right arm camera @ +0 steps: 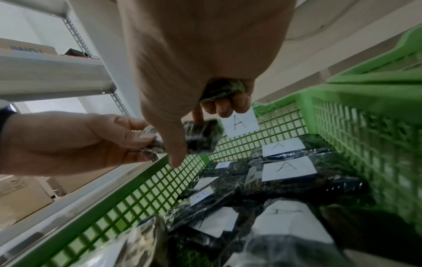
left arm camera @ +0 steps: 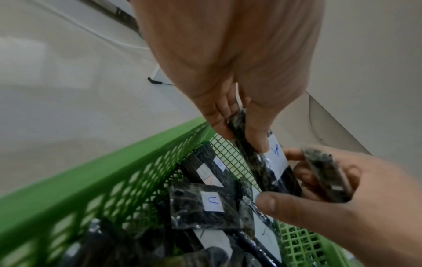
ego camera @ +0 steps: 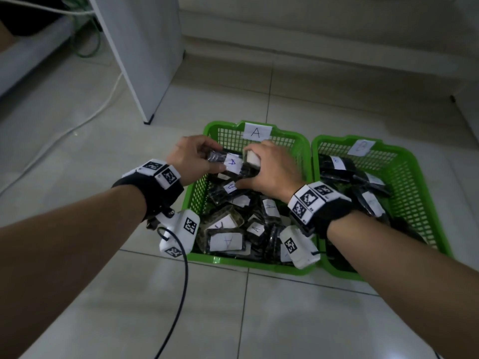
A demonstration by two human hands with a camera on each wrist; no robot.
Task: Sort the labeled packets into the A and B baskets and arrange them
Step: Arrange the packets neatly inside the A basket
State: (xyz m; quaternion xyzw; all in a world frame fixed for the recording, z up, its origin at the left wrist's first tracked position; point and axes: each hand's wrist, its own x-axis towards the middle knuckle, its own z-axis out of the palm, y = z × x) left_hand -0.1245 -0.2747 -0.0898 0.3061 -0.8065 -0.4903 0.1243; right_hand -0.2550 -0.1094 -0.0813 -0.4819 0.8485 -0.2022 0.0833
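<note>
Two green baskets stand side by side on the floor: basket A (ego camera: 207, 130) on the left and basket B (ego camera: 420, 182) on the right. Both hold several dark packets with white labels. Over the far left of basket A, my left hand (ego camera: 216, 158) pinches a dark packet marked A (ego camera: 231, 164) by its left end. My right hand (ego camera: 248, 169) touches that packet's right end and curls its fingers round a second packet (right arm camera: 222, 90), whose letter is hidden. In the left wrist view the A packet (left arm camera: 276, 153) hangs between my left thumb and fingers.
Loose A packets (ego camera: 225, 240) crowd the near half of basket A. One small label (ego camera: 229, 187) under my right hand has a blue letter I cannot read. A white shelf leg (ego camera: 147, 120) stands behind on the left, and a white cable (ego camera: 85, 120) crosses the floor.
</note>
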